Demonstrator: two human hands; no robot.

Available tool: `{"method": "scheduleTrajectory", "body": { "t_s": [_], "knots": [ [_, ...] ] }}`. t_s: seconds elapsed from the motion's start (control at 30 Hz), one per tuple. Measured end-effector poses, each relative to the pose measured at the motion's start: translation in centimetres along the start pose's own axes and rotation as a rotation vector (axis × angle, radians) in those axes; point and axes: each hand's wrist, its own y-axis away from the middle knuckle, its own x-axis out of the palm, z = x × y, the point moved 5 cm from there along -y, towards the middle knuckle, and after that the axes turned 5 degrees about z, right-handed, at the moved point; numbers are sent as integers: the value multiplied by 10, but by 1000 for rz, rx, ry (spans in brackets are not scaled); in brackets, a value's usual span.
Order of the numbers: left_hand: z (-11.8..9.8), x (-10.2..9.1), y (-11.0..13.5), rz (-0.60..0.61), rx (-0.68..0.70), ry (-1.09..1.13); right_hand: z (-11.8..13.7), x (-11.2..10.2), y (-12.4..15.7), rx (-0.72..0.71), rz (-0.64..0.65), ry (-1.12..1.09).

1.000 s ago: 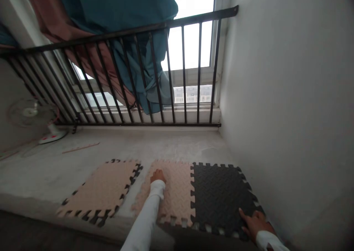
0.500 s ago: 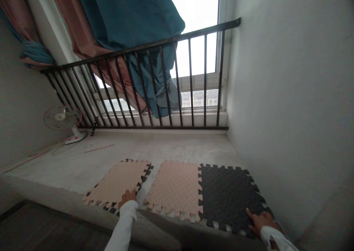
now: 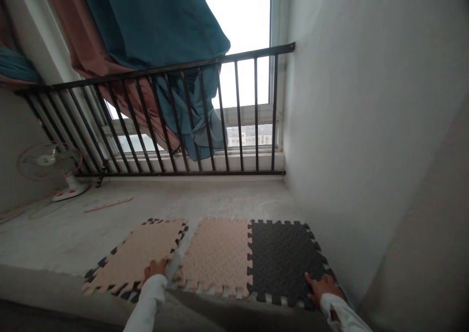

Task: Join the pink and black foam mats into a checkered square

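On leftmost beige tile [image 3: 137, 250], left hand [image 3: 155, 269], grip unclear; on black tile [image 3: 281, 258], right hand [image 3: 324, 288] spread; fan-base marks [image 3: 72, 192] illegible.

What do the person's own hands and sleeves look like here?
Both the left hand and right hand are ungloved. White sleeves reach the wrists, plain as far as shows, with a small gap visible near the right cuff.

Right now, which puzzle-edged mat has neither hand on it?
The middle beige mat: the left hand touches the leftmost beige mat, the right hand the dark mat by the wall.
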Motion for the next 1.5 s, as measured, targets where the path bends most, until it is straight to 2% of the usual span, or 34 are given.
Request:
{"method": "scheduleTrajectory", "body": {
  "t_s": [0.13, 0.23, 0.3, 0.4, 0.5, 0.57, 0.6, 0.63, 0.67, 0.7, 0.8, 0.87, 0.97, 1.07, 1.27, 1.37, 1.43, 1.5],
  "knots": [
    [-34, -21, 6, 9, 179, 60, 3, -3, 2, -39, -1, -13],
    [-77, -37, 16, -18, 285, 155, 1, -6, 4, -19, -7, -21],
    [-115, -43, 31, -31, 370, 200, 1, -6, 4, -5, -1, -23],
    [-179, -42, 79, -34, 529, 273, -1, -1, -2, 11, 2, -23],
    [-240, -30, 150, -17, 789, 375, -4, 11, -13, 74, -16, -22],
    [-268, -16, 195, 32, 1051, 452, -7, 19, -20, 99, -47, -29],
    [-274, -7, 208, 57, 1118, 459, -7, 22, -22, 95, -63, -28],
    [-275, 2, 214, 82, 1147, 442, -8, 24, -24, 83, -78, -22],
    [-272, 13, 212, 103, 1120, 399, -8, 26, -25, 70, -86, -12],
    [-264, 24, 201, 122, 1037, 330, -8, 27, -25, 67, -81, 0],
    [-220, 53, 147, 185, 657, 111, -9, 25, -22, 82, -58, 7],
    [-185, 64, 113, 181, 431, 31, -8, 20, -18, 83, -44, 0],
    [-147, 68, 87, 83, 258, 3, -5, 12, -11, 46, -32, -1],
    [-133, 68, 87, 46, 229, -35, -4, 6, -4, 20, -5, 3],
    [-136, 71, 90, 97, 251, -91, 2, 2, -2, 77, 29, 4],
    [-138, 76, 83, 118, 254, -91, 38, 0, -2, 41, -103, -38],
    [-138, 80, 79, 127, 257, -76, 77, -3, 1, -51, -204, -68],
    [-139, 86, 75, 138, 256, -56, 115, -4, 1, -107, -224, -72]
  ]
}}
